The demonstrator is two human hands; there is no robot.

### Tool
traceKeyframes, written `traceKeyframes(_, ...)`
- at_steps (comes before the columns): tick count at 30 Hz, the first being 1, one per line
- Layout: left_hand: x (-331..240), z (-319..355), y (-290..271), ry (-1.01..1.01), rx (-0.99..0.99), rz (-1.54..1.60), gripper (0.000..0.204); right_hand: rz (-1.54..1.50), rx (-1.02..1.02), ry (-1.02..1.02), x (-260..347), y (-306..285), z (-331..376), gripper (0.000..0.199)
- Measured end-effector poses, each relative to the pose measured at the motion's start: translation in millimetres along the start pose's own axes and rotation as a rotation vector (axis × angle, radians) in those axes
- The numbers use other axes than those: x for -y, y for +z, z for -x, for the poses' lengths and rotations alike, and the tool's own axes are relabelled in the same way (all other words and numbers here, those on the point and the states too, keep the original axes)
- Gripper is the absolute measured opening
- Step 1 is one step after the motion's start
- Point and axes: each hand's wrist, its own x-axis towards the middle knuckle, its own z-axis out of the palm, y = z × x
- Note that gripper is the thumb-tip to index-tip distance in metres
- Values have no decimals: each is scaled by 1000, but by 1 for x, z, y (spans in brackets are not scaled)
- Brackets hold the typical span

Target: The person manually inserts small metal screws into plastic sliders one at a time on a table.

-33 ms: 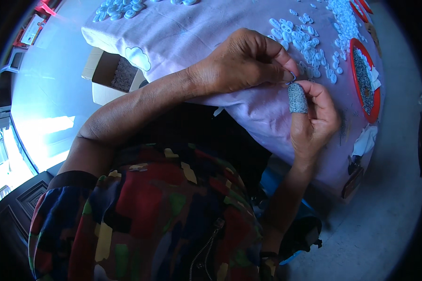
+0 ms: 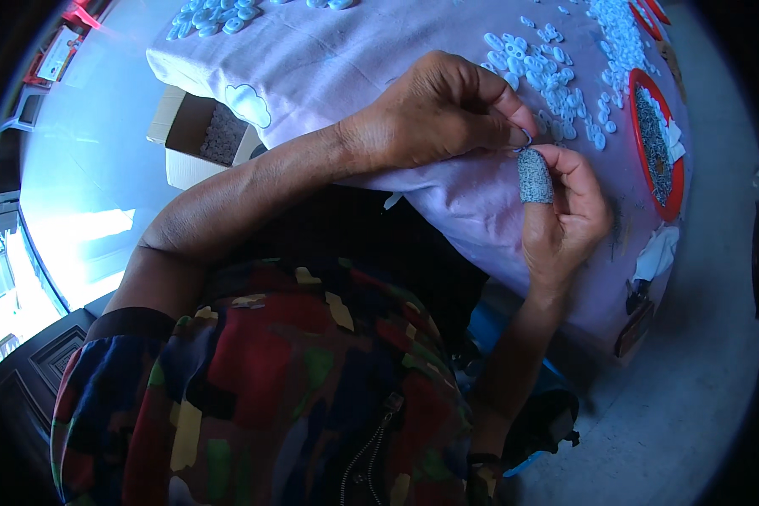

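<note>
Both hands meet over the pink cloth-covered table point(image 2: 481, 202). My left hand point(image 2: 447, 118) is closed, its thumb and forefinger pinching a small, pale, dark-edged piece point(image 2: 526, 140) that is mostly hidden by the fingers. Against its lower side presses my right hand point(image 2: 569, 194), also closed; what its fingertips grip cannot be made out. A speckled grey finger sleeve point(image 2: 536, 177) covers the right thumb. Just beyond the fingers lies a loose spread of pale oval plastic pieces point(image 2: 557, 88), some with holes.
On the right stands a red tray point(image 2: 674, 202) of small dark metallic bits, with crumpled white tissue point(image 2: 656, 253) nearer me. More pale pieces point(image 2: 215, 15) are piled at the far left. An open cardboard box point(image 2: 187, 169) holding small pale pieces sits beside the table's left edge.
</note>
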Motion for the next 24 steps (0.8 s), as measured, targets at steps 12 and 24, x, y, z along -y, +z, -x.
traceKeyframes(12,3,0,-1,-90,-40,119,18,-74,26,67,6,2,-1,14)
traceKeyframes(24,3,-1,-4,-85,-27,155,18,-16,29,-1,1,2,-3,12)
